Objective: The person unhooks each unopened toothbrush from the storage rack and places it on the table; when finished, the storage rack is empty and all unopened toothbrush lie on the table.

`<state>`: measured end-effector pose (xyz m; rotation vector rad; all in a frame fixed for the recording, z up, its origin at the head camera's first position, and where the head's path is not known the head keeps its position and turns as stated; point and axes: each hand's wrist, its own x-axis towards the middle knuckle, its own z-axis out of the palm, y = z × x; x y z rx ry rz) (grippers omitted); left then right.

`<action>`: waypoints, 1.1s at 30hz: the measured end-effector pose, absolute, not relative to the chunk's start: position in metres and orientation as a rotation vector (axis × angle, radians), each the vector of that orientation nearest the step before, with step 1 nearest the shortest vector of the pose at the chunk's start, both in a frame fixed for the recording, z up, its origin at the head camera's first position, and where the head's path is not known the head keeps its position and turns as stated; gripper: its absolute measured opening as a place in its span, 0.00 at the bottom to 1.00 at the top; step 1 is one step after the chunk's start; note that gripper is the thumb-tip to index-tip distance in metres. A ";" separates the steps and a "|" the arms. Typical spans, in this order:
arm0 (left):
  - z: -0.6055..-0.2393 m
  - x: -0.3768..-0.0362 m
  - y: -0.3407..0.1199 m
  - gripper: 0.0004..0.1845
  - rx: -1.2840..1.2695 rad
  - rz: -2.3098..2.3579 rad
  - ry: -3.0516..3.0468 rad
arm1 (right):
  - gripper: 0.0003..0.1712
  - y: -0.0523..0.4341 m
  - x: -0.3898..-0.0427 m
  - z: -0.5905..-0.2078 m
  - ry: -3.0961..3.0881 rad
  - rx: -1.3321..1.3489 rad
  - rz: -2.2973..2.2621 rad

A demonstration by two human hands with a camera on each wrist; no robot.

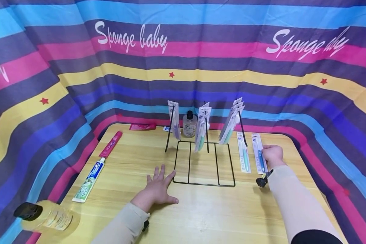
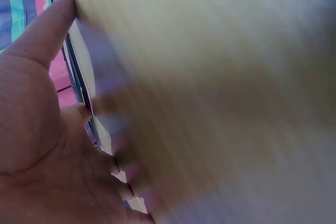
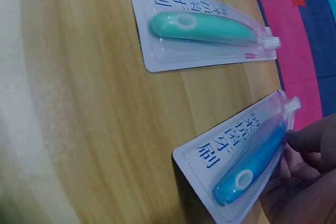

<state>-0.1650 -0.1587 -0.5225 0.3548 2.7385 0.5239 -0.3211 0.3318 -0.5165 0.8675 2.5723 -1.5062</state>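
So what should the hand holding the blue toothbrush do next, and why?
Probably lift the blue toothbrush pack toward the black rods: the right hand pinches its edge, and similar packs hang there.

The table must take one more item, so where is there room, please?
Free patches: beyond the left hand, between the tubes at left and the wire rack; and in front of the rack, between the left hand and right sleeve. It is crowded around the hanging toothbrush packs and where the right hand pinches a blue toothbrush pack.

bright head view; tabletop [image 2: 226, 129] blurred in left wrist view.
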 end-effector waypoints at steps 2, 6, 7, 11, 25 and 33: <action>-0.522 -0.165 -0.159 0.65 0.354 0.520 2.739 | 0.28 0.331 -0.323 -0.516 2.578 0.872 -1.503; -0.520 -0.164 -0.158 0.65 0.355 0.522 2.735 | 0.32 0.332 -0.323 -0.515 2.594 0.856 -1.519; -0.520 -0.164 -0.158 0.65 0.355 0.522 2.733 | 0.32 0.332 -0.322 -0.515 2.590 0.853 -1.528; -0.519 -0.164 -0.158 0.65 0.349 0.520 2.731 | 0.32 0.332 -0.320 -0.511 2.621 0.805 -1.505; -0.516 -0.165 -0.159 0.65 0.344 0.512 2.730 | 0.16 0.253 -0.267 -0.479 2.855 0.141 -1.800; -0.515 -0.162 -0.157 0.65 0.362 0.532 2.738 | 0.13 0.147 -0.212 -0.476 2.719 -0.597 -1.774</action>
